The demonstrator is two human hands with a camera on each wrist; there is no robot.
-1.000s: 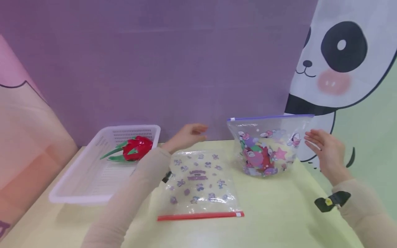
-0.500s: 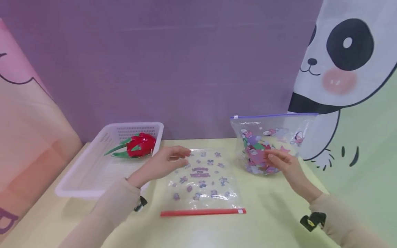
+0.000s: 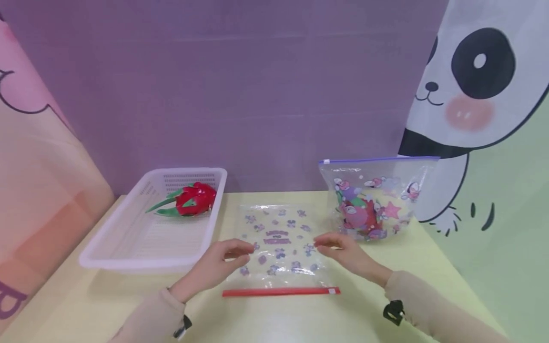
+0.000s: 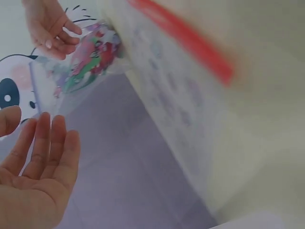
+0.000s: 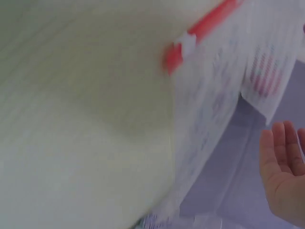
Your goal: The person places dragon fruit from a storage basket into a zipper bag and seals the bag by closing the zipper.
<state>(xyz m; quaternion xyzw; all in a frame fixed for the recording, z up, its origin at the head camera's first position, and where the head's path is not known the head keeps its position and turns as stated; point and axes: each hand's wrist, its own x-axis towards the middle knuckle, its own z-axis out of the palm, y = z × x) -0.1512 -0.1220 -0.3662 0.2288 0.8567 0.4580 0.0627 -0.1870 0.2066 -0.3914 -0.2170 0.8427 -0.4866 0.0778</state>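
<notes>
A clear printed zip bag (image 3: pixel 274 259) with a red slider strip (image 3: pixel 280 292) lies flat on the table, its strip toward the person. My left hand (image 3: pixel 216 267) hovers over the bag's left edge, fingers loosely bent and holding nothing. Over its right edge is my right hand (image 3: pixel 349 255), likewise without anything in it. In the left wrist view the left hand (image 4: pixel 43 171) shows its palm, fingers fairly straight. The right hand (image 5: pixel 286 176) in the right wrist view has its fingers extended. Both hands appear apart from the bag.
At the left stands a white plastic basket (image 3: pixel 147 263) with a red and green dragon-fruit-like item (image 3: pixel 195 199) inside. A filled clear bag (image 3: pixel 369 205) with a purple slider strip stands upright at the back right. Behind the table hangs a purple cloth (image 3: pixel 257 95).
Both hands have come toward the person. The right hand moved left from beside the filled bag to the flat bag; the left hand drew back from the flat bag's far end.
</notes>
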